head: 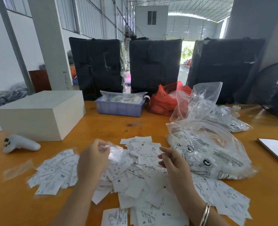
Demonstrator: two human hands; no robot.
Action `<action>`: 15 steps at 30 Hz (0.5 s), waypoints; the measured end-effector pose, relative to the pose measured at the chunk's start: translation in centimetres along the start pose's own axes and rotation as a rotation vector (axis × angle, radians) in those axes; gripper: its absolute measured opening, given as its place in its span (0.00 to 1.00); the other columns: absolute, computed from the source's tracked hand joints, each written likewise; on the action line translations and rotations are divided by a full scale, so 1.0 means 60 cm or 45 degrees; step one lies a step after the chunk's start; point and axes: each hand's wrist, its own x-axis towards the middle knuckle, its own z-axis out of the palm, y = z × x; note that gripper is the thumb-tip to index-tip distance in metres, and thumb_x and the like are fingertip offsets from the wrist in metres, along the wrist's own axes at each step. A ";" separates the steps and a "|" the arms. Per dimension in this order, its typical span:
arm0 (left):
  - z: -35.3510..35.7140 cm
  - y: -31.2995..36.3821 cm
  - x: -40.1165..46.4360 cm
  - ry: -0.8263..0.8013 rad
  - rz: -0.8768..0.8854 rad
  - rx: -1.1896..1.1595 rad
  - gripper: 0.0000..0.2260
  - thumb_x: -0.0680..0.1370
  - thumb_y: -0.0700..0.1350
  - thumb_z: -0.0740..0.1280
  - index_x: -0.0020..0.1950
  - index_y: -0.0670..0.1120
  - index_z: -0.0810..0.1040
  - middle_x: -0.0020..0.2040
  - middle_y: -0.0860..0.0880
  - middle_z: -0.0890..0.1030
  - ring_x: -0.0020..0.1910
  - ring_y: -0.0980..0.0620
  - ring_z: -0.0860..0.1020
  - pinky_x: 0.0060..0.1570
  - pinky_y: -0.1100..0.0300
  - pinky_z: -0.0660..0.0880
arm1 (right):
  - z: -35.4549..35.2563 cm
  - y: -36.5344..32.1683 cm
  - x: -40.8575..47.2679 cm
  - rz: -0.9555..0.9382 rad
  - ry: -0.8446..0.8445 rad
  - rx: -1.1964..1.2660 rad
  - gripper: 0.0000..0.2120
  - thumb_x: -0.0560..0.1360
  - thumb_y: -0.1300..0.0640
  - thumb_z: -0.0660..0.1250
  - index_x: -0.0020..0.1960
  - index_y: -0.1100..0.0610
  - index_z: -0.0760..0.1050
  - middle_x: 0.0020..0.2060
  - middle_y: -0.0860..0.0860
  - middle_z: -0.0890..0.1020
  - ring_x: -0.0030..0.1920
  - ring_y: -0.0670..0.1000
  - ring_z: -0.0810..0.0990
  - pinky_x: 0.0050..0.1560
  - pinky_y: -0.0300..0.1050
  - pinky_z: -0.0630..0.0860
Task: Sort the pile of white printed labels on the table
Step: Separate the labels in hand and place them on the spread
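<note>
**Label sort under way; most of the pile unsorted**

Far left on the worktop (102,128) lie a white handheld controller (21,144) and, behind it, a white box (40,115). Just right of the controller, a looser spread of labels (56,170) lies apart from the main heap; one reads XXL. Whether this is a sorted group cannot be confirmed.

The left hand (94,159) is raised over the heap, fingers curled and pinching a small clear, glossy piece (114,151), blurred; whether film or a sleeved label cannot be told. The pile of labels (138,173) fills the centre foreground, size marks M, S and XL legible, pieces overlapping at all angles.

The right hand (170,160) hovers beside the pile, fingers loosely bent and spread, holding nothing.

Further right sit clear plastic bags (208,154) touching the pile's edge, and a phone (276,150) near the worktop's edge. A lilac tray (118,108) and a red bag (166,100) stand behind.

Handling judgement: the labels appear thin, light and limp, prone to sliding and sticking in layers. Take each by a free corner or edge with fingertip and thumb, lifting singly; avoid sweeping motions that scatter them.
</note>
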 end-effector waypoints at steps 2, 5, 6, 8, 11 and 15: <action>-0.006 -0.026 0.010 0.050 -0.066 0.242 0.04 0.78 0.47 0.66 0.51 0.51 0.77 0.42 0.56 0.79 0.32 0.57 0.76 0.27 0.63 0.67 | -0.001 0.000 0.000 -0.032 -0.007 -0.056 0.14 0.78 0.66 0.61 0.50 0.48 0.78 0.40 0.48 0.82 0.40 0.45 0.81 0.44 0.38 0.79; -0.003 -0.041 0.010 -0.064 -0.181 0.481 0.10 0.78 0.47 0.66 0.59 0.52 0.75 0.48 0.53 0.79 0.35 0.55 0.74 0.28 0.63 0.64 | -0.004 0.002 0.001 -0.120 -0.012 -0.190 0.17 0.77 0.67 0.62 0.47 0.45 0.77 0.41 0.46 0.82 0.40 0.44 0.80 0.42 0.36 0.77; -0.001 -0.041 0.009 -0.076 -0.193 0.523 0.14 0.78 0.48 0.66 0.63 0.52 0.73 0.54 0.51 0.77 0.36 0.55 0.72 0.26 0.62 0.62 | -0.005 0.003 0.002 -0.168 -0.012 -0.263 0.17 0.77 0.67 0.62 0.46 0.44 0.77 0.41 0.45 0.81 0.39 0.41 0.79 0.40 0.33 0.76; 0.004 -0.035 0.006 -0.017 -0.141 0.517 0.20 0.77 0.49 0.68 0.67 0.50 0.69 0.61 0.46 0.73 0.37 0.55 0.69 0.25 0.65 0.59 | -0.008 0.003 0.003 -0.270 -0.040 -0.422 0.17 0.76 0.67 0.63 0.46 0.45 0.78 0.43 0.43 0.80 0.40 0.38 0.76 0.40 0.30 0.72; 0.011 -0.007 -0.002 0.072 0.052 0.206 0.17 0.76 0.51 0.68 0.63 0.48 0.71 0.55 0.48 0.74 0.40 0.54 0.71 0.28 0.67 0.61 | -0.011 0.003 0.002 -0.362 -0.213 -0.736 0.09 0.76 0.60 0.65 0.48 0.47 0.80 0.46 0.40 0.77 0.48 0.40 0.75 0.51 0.35 0.71; 0.036 0.030 -0.027 -0.221 0.164 -0.166 0.05 0.78 0.51 0.65 0.52 0.52 0.72 0.40 0.55 0.75 0.34 0.60 0.73 0.28 0.69 0.66 | -0.022 -0.009 -0.003 -0.395 -0.630 -1.346 0.24 0.69 0.31 0.56 0.58 0.43 0.74 0.54 0.36 0.74 0.57 0.40 0.69 0.64 0.46 0.61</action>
